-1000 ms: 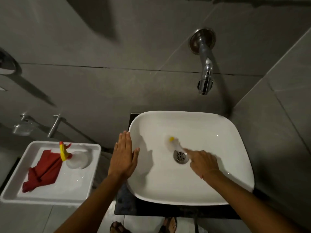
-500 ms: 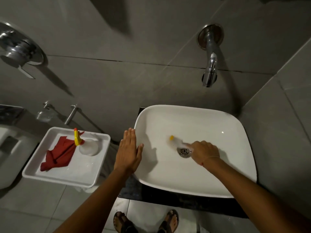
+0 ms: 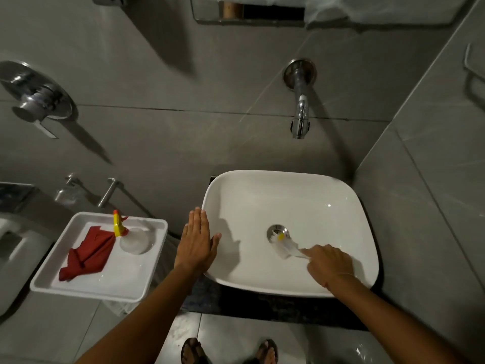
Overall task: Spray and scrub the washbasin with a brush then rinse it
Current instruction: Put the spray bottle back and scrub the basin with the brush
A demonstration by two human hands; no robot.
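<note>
A white square washbasin (image 3: 341, 200) stands on a dark counter, with a metal drain (image 3: 275, 229) in its middle. My right hand (image 3: 329, 262) is inside the bowl, closed on a clear-handled brush (image 3: 286, 248) whose yellow-tipped head lies at the drain. My left hand (image 3: 195, 244) rests flat and open on the basin's left rim. A chrome spout (image 3: 300, 111) juts from the wall above the bowl; no water runs from it. A spray bottle (image 3: 131, 236) with a yellow and red trigger stands in a white tray (image 3: 86, 290) to the left.
A red cloth (image 3: 85, 254) lies in the tray beside the bottle. A chrome wall valve (image 3: 36, 98) sits at upper left, a towel bar (image 3: 110, 191) below it. Grey tiled walls close in at the back and right. My sandalled feet (image 3: 228, 350) show on the floor.
My right hand and the brush have slid from left of the drain to its lower right. The left hand stays on the rim. The camera has tilted up, showing more wall.
</note>
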